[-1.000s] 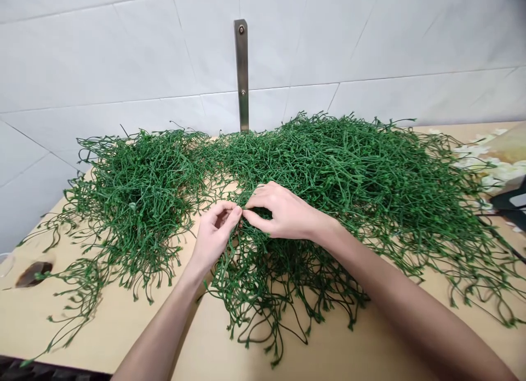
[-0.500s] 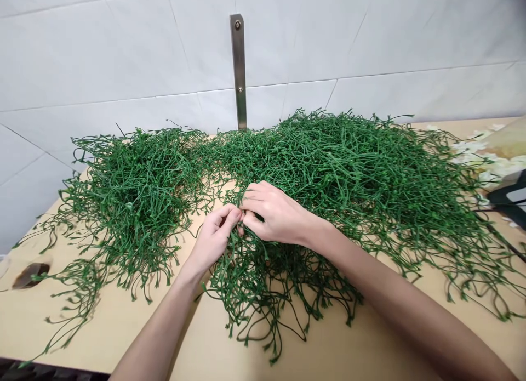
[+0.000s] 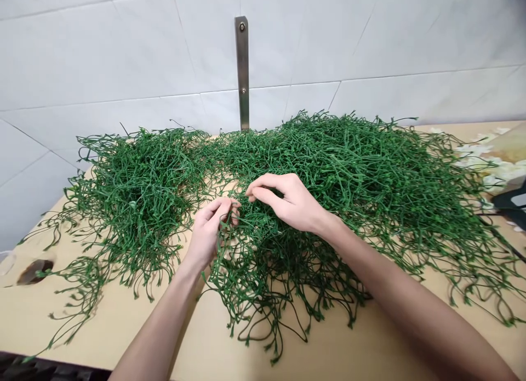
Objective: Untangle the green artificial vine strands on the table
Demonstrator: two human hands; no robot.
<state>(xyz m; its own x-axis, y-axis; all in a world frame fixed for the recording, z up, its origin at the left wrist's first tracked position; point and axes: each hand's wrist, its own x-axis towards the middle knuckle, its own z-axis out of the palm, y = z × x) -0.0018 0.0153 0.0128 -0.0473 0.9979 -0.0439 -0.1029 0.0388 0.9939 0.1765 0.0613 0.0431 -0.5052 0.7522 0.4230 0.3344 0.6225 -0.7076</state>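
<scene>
Green plastic stems (image 3: 263, 271) with small forked tips lie tangled in front of me. My left hand (image 3: 211, 222) is closed at their near middle, thumb pressed to the fingers, with a thin green stem in the pinch. Just to its right, my right hand (image 3: 285, 200) hovers over the stems with thumb and forefinger drawn together. Whatever sits between those fingertips is too small to make out. A gap separates the two hands.
A large heap of green stems (image 3: 349, 156) spreads along the wall, and a smaller heap (image 3: 139, 178) lies left. White flowers (image 3: 489, 161) and a black object (image 3: 512, 203) are at the right edge. A metal bracket (image 3: 243, 74) stands on the tiled wall. The wooden table (image 3: 135, 326) has a hole (image 3: 35, 272).
My hands were together at the fingertips and have parted. The right hand has moved up and right; the left has shifted slightly left. The view has shifted a little.
</scene>
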